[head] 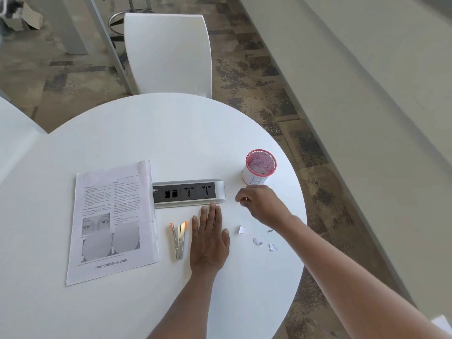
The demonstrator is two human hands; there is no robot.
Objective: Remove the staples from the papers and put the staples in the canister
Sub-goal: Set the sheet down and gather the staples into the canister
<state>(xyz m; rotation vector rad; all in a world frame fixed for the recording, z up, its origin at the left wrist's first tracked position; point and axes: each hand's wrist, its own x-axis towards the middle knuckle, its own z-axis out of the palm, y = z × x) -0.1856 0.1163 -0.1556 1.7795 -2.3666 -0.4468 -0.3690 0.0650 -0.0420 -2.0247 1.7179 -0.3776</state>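
A printed stack of papers lies flat at the left of the round white table. A metal staple remover with orange tips rests just right of the papers. My left hand lies flat, palm down, beside the remover, holding nothing. My right hand hovers below the red mesh canister, fingers pinched together; a small staple may be between them, but it is too small to tell. Torn paper scraps and a loose staple lie under my right forearm.
A silver power strip with sockets is set into the table middle, touching the papers' right edge. A white chair stands behind the table, another chair at the left. The table's right edge runs close to the canister.
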